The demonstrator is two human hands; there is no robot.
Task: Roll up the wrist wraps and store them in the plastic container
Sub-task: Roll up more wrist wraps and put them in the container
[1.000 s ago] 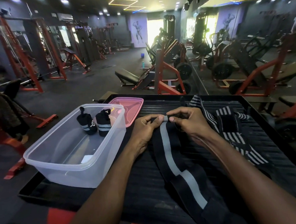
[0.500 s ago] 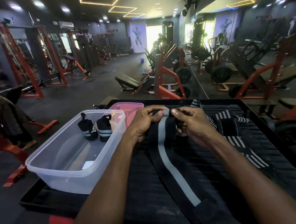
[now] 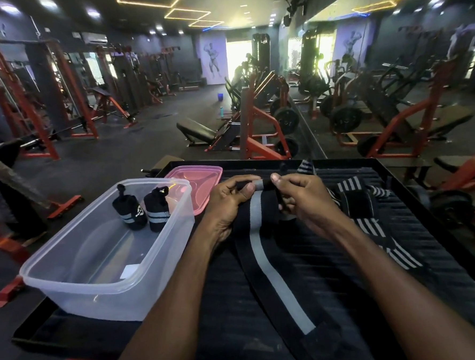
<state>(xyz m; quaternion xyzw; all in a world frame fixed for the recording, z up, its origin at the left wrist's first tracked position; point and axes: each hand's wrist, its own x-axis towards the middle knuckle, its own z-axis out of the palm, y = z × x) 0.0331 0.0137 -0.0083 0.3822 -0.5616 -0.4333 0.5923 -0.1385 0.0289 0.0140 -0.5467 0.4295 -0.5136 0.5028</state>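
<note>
Strap of the black wrist wrap (image 3: 265, 250) trails toward the camera from both hands (image 3: 262, 195), which pinch its barely started roll; next comes tight, even turning. Left of it, the plastic container (image 3: 78, 281) holds two finished rolls (image 3: 142, 212).

Gym floor fills the upper half: red-and-black squat racks (image 3: 23, 109) along the left wall, a black incline bench (image 3: 197, 130) at center, a red plate-loaded machine (image 3: 264, 133) just right of it. A mirror wall (image 3: 391, 73) takes the upper right, a bodybuilder poster (image 3: 213, 59) hangs at far center beside a bright window (image 3: 239, 54), and a small blue bucket (image 3: 220, 96) sits on the floor below them. Yellow LED outlines (image 3: 187, 14) run across the ceiling at top center; a black ribbed tray table (image 3: 414, 224) covers the lower frame.
</note>
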